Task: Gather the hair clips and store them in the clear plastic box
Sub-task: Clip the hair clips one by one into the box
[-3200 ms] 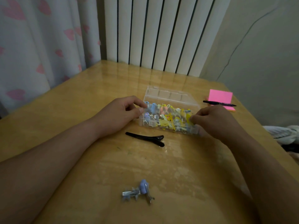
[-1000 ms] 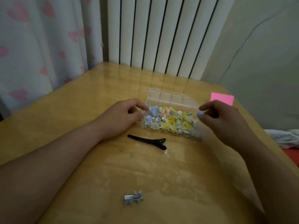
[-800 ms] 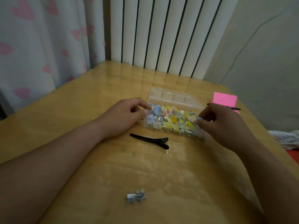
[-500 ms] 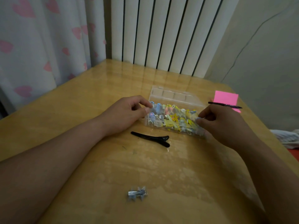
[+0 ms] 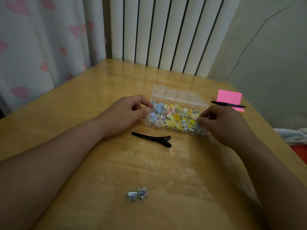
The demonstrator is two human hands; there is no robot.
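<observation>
A clear plastic box [image 5: 179,97] stands open on the wooden table, lid tipped back, filled with several small colourful hair clips [image 5: 176,118]. My left hand [image 5: 126,113] grips the box's left end between thumb and forefinger. At the box's right end, my right hand [image 5: 221,123] pinches the edge with curled fingers; whether a clip is between them I cannot tell. A long black hair clip [image 5: 152,139] lies just in front of the box. Nearer to me, a small silver-blue clip [image 5: 137,195] lies alone.
A pink sticky-note pad [image 5: 230,98] with a black pen [image 5: 228,105] across it sits right of the box near the table's right edge. A white radiator [image 5: 166,30] and a heart-patterned curtain [image 5: 41,47] stand behind the table.
My right hand took a small blue clip from the near table, carried it up over the box's right end, then lowered to that edge. My left hand stayed on the box.
</observation>
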